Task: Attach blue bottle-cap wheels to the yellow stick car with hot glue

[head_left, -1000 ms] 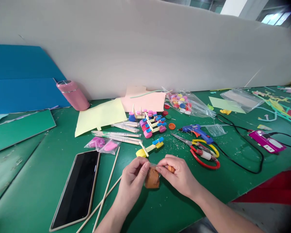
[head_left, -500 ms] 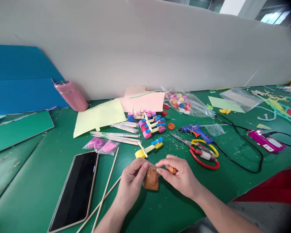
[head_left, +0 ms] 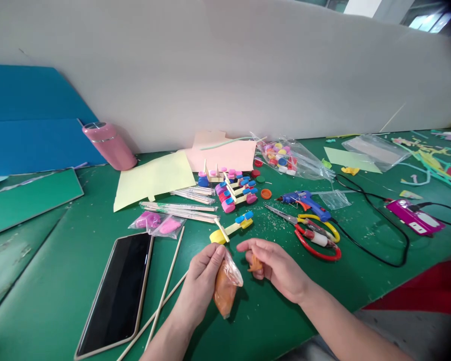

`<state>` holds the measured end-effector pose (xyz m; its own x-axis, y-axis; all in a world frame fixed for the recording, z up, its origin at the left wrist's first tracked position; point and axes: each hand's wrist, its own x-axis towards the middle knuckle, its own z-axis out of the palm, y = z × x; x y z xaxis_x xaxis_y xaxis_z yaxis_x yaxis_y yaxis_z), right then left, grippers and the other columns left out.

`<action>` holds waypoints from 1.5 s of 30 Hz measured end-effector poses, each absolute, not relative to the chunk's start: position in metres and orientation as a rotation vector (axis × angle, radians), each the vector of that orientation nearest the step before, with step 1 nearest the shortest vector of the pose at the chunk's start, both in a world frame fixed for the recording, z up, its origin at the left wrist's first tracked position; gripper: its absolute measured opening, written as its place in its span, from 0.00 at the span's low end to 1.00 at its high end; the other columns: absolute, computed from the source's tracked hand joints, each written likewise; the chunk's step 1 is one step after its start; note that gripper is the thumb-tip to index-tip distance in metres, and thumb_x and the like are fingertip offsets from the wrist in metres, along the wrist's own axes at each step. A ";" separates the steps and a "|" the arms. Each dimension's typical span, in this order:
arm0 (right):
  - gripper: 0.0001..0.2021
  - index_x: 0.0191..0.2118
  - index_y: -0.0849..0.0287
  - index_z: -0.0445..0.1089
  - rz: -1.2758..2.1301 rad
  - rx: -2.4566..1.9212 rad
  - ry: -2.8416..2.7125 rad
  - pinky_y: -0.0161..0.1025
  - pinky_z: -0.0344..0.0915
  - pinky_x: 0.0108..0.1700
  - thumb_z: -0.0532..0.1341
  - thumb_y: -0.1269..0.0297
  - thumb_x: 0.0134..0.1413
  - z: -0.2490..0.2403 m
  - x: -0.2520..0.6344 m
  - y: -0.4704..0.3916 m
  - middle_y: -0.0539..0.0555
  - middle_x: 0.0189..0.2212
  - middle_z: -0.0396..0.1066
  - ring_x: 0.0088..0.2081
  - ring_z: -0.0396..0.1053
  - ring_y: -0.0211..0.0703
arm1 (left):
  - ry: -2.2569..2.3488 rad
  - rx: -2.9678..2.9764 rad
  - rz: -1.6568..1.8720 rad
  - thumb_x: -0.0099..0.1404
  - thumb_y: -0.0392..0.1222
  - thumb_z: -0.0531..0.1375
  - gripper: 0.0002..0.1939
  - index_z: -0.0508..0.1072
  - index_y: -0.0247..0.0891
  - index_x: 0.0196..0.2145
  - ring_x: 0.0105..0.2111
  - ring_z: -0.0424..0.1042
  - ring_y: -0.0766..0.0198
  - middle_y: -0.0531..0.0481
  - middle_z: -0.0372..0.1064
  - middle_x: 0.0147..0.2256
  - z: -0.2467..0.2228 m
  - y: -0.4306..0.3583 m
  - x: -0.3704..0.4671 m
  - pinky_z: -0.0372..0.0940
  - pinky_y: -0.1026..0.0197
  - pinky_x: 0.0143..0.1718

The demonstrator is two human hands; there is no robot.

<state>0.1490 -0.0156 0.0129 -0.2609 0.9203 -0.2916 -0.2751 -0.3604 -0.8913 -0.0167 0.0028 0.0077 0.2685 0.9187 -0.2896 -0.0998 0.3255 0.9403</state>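
Note:
My left hand (head_left: 201,278) pinches the top edge of a small clear plastic bag of orange clay (head_left: 225,288), which hangs down below the thumb. Just to the right, my right hand (head_left: 276,268) curls its fingers round a small piece of orange clay (head_left: 255,263), with the index finger stretched toward the bag. A short gap separates the two hands. Beyond them lies a yellow clay and stick piece (head_left: 231,229) with blue ends. Farther back stand several similar figures (head_left: 236,193) of sticks with pink and blue parts.
On the left lie a phone (head_left: 115,296), two thin wooden sticks (head_left: 169,283) and bagged pink clay (head_left: 169,226). Scissors (head_left: 315,233), a blue glue gun (head_left: 304,203) and its black cord are on the right. A pink bottle (head_left: 110,146) stands by the white wall.
My right hand has drawn away from the bag's opening and turned, keeping its orange clay piece. My left hand has tilted the bag, which now hangs longer and lower.

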 end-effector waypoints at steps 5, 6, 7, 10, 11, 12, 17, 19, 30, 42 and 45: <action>0.15 0.43 0.61 0.69 1.791 -1.022 -0.691 0.30 0.56 0.27 0.57 0.58 0.53 0.010 0.150 -0.016 0.50 0.27 0.63 0.26 0.59 0.31 | 1.104 0.972 0.866 0.59 0.51 0.55 0.16 0.65 0.36 0.23 0.18 0.57 0.72 0.56 0.59 0.18 0.008 0.005 -0.016 0.53 0.68 0.20; 0.15 0.43 0.61 0.68 1.779 -1.035 -0.713 0.30 0.56 0.27 0.57 0.58 0.53 0.011 0.151 -0.017 0.50 0.28 0.63 0.27 0.59 0.32 | 1.120 0.999 0.869 0.60 0.51 0.54 0.16 0.64 0.36 0.23 0.18 0.57 0.72 0.56 0.59 0.18 0.008 0.005 -0.016 0.53 0.69 0.20; 0.14 0.42 0.61 0.69 1.760 -1.055 -0.757 0.30 0.56 0.28 0.56 0.58 0.54 0.012 0.151 -0.017 0.50 0.28 0.64 0.27 0.60 0.32 | 1.132 1.025 0.870 0.60 0.51 0.54 0.16 0.64 0.36 0.23 0.18 0.56 0.72 0.57 0.59 0.18 0.008 0.005 -0.016 0.52 0.69 0.19; 0.13 0.35 0.63 0.69 1.698 -1.114 -1.008 0.30 0.54 0.27 0.56 0.56 0.54 0.017 0.151 -0.019 0.48 0.23 0.61 0.25 0.57 0.31 | 1.133 1.084 0.854 0.60 0.50 0.55 0.16 0.65 0.36 0.22 0.19 0.54 0.72 0.57 0.57 0.18 0.009 0.004 -0.016 0.51 0.69 0.20; 0.14 0.32 0.63 0.68 1.682 -1.130 -1.109 0.30 0.52 0.26 0.56 0.56 0.54 0.019 0.151 -0.019 0.46 0.20 0.58 0.24 0.55 0.31 | 1.128 1.101 0.844 0.60 0.49 0.55 0.16 0.65 0.36 0.21 0.19 0.54 0.72 0.57 0.57 0.18 0.009 0.004 -0.016 0.52 0.69 0.20; 0.15 0.30 0.63 0.67 1.676 -1.140 -1.201 0.30 0.50 0.25 0.56 0.55 0.54 0.020 0.150 -0.020 0.45 0.19 0.56 0.22 0.53 0.30 | 1.122 1.118 0.833 0.60 0.49 0.55 0.16 0.65 0.35 0.21 0.19 0.54 0.72 0.57 0.57 0.18 0.010 0.003 -0.015 0.52 0.69 0.20; 0.17 0.25 0.63 0.63 1.767 -1.125 -1.324 0.31 0.49 0.25 0.59 0.53 0.51 0.019 0.145 -0.021 0.46 0.19 0.56 0.22 0.51 0.30 | 1.097 1.176 0.799 0.60 0.48 0.54 0.15 0.67 0.36 0.22 0.19 0.55 0.71 0.57 0.58 0.18 0.011 0.001 -0.016 0.52 0.69 0.20; 0.16 0.25 0.64 0.63 1.822 -1.109 -1.261 0.31 0.50 0.26 0.60 0.53 0.49 0.017 0.142 -0.022 0.47 0.20 0.59 0.23 0.54 0.30 | 1.087 1.189 0.790 0.60 0.48 0.54 0.15 0.67 0.36 0.22 0.20 0.56 0.71 0.56 0.58 0.19 0.012 0.001 -0.015 0.53 0.68 0.21; 0.10 0.25 0.64 0.67 1.924 -1.066 -1.064 0.31 0.53 0.27 0.62 0.61 0.45 0.011 0.138 -0.023 0.48 0.18 0.63 0.22 0.59 0.32 | 1.122 1.190 0.790 0.59 0.49 0.55 0.15 0.67 0.35 0.22 0.20 0.55 0.70 0.55 0.59 0.20 0.014 0.000 -0.014 0.52 0.68 0.19; 0.08 0.25 0.62 0.65 1.695 -1.028 -0.956 0.31 0.55 0.30 0.57 0.64 0.51 0.019 0.140 -0.023 0.48 0.21 0.63 0.24 0.58 0.32 | 0.971 1.342 0.736 0.49 0.43 0.66 0.28 0.65 0.37 0.47 0.41 0.67 0.58 0.46 0.69 0.42 0.015 -0.004 -0.014 0.62 0.62 0.43; 0.09 0.25 0.62 0.63 1.641 -1.034 -1.052 0.31 0.54 0.28 0.57 0.64 0.52 0.022 0.141 -0.024 0.47 0.21 0.61 0.24 0.55 0.32 | 0.966 1.371 0.730 0.53 0.44 0.62 0.21 0.66 0.38 0.45 0.38 0.68 0.61 0.48 0.70 0.39 0.016 -0.004 -0.013 0.63 0.64 0.39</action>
